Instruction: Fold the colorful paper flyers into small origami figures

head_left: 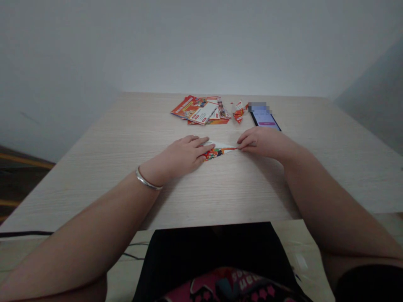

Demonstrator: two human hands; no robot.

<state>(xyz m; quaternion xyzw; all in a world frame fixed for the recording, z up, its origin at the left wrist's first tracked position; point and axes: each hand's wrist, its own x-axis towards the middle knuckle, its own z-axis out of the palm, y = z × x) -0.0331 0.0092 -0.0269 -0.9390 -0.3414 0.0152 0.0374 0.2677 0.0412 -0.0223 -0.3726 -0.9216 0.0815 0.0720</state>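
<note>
A folded paper leaflet (pixel 218 153), with a white part and a red and multicoloured printed part, lies on the table and narrows to a point at its right end. My left hand (pixel 189 153) rests flat on its left part, fingers stretched out, hiding that end of the paper. At the pointed tip, the thumb and fingers of my right hand (pixel 260 141) are pinched together on the paper. A silver bangle (pixel 147 179) circles my left wrist.
Beyond my hands lies a stack of red and white printed leaflets (pixel 200 111). To its right sit a crumpled or folded red and white paper piece (pixel 239 112) and a phone (pixel 264 117) with a lit screen, close behind my right hand. The pale wooden table (pixel 103 147) meets a wall.
</note>
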